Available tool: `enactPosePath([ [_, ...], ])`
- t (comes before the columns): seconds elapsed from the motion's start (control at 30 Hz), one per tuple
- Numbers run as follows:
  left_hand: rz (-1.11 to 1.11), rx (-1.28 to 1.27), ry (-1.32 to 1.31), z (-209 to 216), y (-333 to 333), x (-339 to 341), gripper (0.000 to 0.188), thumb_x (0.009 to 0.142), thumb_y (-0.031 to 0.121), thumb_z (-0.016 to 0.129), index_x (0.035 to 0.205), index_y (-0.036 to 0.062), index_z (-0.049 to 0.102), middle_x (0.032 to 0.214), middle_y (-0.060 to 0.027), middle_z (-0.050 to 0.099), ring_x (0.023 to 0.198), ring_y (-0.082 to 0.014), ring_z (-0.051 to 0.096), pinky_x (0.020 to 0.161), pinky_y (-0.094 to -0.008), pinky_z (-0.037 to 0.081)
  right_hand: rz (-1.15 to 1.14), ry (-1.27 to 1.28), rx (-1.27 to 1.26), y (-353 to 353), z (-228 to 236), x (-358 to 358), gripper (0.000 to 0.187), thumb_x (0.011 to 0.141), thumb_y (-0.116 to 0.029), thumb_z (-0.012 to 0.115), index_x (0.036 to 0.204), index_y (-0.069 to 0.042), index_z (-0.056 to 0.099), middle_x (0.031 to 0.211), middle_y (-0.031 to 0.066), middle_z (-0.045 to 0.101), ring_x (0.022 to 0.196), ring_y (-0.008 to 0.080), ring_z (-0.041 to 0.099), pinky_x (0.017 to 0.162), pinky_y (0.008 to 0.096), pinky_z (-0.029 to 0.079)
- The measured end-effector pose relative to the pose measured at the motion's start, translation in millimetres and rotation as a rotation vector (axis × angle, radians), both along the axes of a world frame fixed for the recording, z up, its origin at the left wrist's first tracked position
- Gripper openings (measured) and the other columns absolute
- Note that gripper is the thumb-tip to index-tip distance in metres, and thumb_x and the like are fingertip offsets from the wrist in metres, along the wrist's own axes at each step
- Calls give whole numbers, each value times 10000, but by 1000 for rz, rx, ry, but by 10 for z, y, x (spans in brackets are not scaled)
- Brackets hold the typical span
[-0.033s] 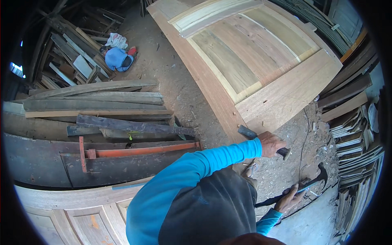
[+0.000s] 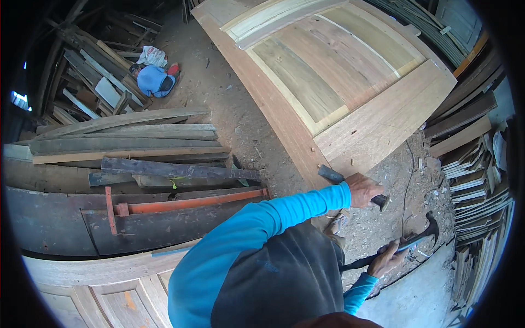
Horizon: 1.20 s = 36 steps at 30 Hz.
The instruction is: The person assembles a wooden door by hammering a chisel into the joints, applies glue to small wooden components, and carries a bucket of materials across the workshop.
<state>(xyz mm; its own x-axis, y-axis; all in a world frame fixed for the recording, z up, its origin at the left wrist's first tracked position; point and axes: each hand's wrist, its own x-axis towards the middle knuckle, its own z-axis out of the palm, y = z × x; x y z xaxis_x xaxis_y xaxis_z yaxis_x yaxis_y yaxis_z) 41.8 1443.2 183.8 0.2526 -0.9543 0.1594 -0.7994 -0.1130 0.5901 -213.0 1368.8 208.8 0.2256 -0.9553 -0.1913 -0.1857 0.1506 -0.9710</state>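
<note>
While the left grip point(image 2: 365, 189) clamps round a dark bar point(image 2: 331, 174), the right grip point(image 2: 386, 259), at its five o'clock, wraps the hammer point(image 2: 416, 239), head out at two; past them I spot a broad wooden panel point(image 2: 342, 71) at twelve, an orange beam point(image 2: 202, 200) at nine, someone crouched point(image 2: 156, 81) at ten!

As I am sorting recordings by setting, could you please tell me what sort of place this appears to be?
It looks like a woodworking shop: a large panelled wooden piece lies ahead, boards are stacked to the left, and the right hand holds a hammer.
</note>
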Motion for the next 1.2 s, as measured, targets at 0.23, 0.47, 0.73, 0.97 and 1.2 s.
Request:
enactPosePath([
  [0.23,18,1,-12,31,60,26,330,750,296,801,977,135,624,892,-82,696,876,-328,700,716,-488,549,250,416,-327,433,-124,221,245,992,-228,591,1069,3,565,700,134,571,576,266,551,550,404,432],
  [0.47,-27,68,-8,25,53,-4,314,767,292,776,989,132,623,905,-101,708,893,-336,710,738,-497,554,32,457,-319,542,-109,166,272,990,-255,601,1043,9,560,702,117,540,594,247,533,566,411,431],
  [0.73,-66,66,-24,36,118,-11,340,777,302,778,1030,137,622,941,-85,715,939,-327,708,776,-487,553,-63,312,-31,555,23,184,236,981,-215,602,1049,8,561,736,78,593,614,242,567,584,399,461],
  [0.97,-18,7,-61,-101,322,169,357,745,282,813,1022,141,636,908,-90,709,884,-330,708,748,-479,555,393,590,-379,724,-93,252,224,967,-234,634,1028,-26,580,791,210,627,701,401,640,637,478,465],
  [1.2,204,-512,54,572,489,504,303,800,280,819,950,94,633,830,-91,683,803,-294,708,684,-417,560,-68,192,-54,422,-10,156,171,956,-179,584,976,-12,556,662,13,486,492,99,484,436,260,386],
])
